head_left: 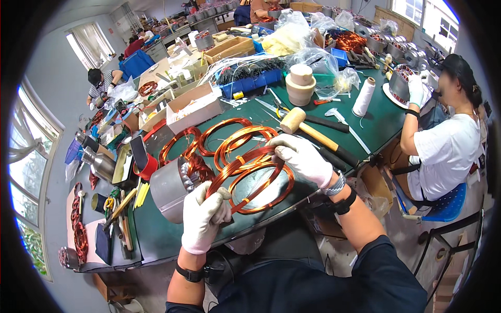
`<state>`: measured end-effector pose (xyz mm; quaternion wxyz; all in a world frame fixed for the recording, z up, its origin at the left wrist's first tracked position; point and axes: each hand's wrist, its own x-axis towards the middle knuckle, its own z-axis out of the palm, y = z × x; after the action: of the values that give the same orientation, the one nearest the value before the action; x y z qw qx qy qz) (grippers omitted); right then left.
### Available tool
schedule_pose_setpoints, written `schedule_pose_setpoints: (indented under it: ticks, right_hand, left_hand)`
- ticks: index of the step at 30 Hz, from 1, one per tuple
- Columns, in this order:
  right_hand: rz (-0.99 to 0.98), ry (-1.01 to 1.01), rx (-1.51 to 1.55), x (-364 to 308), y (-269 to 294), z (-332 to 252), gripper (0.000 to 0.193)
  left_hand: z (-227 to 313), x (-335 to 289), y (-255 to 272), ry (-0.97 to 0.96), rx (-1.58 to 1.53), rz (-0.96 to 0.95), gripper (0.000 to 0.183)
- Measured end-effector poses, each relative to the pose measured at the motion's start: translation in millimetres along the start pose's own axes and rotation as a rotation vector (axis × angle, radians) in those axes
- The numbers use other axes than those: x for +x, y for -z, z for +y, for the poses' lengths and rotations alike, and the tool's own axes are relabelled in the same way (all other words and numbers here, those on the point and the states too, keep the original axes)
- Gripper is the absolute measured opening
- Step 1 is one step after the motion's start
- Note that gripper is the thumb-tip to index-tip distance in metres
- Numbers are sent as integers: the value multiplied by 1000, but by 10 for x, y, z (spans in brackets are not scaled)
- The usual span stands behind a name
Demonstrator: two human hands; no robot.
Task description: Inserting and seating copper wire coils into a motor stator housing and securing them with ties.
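Both my hands wear white gloves. My left hand (pixel 204 214) is closed round the near-left part of a copper wire coil (pixel 241 162), beside the open end of a grey motor stator (pixel 166 194). My right hand (pixel 302 159) pinches the coil's far-right side, fingers wrapped over the strands. The coil hangs in several loops just above the green table. The stator lies on its side with copper windings (pixel 198 169) coming out of its open end. More copper wire rings (pixel 180 146) rest behind the held coil. My left fingertips are partly hidden.
A wooden mallet (pixel 313 134), a caliper (pixel 350 130), a thread cone (pixel 364 97) and a beige stepped block (pixel 300 86) stand beyond my right hand. Hand tools (pixel 123 214) and a steel flask (pixel 99 166) are at left. A co-worker (pixel 443 141) sits at right handling another stator (pixel 401 84).
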<state>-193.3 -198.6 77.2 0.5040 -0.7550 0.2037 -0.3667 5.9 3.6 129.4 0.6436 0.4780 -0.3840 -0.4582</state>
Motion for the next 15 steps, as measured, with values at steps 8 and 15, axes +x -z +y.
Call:
schedule_pose_setpoints:
  ticks: [8, 15]
  right_hand:
    - [-42, -99, 292, -63, 66, -180, 22]
    - [236, -276, 428, -98, -157, -361, 30]
  left_hand:
    - [29, 2, 28, -33, 10, -59, 29]
    - [13, -10, -23, -52, 27, -9, 25]
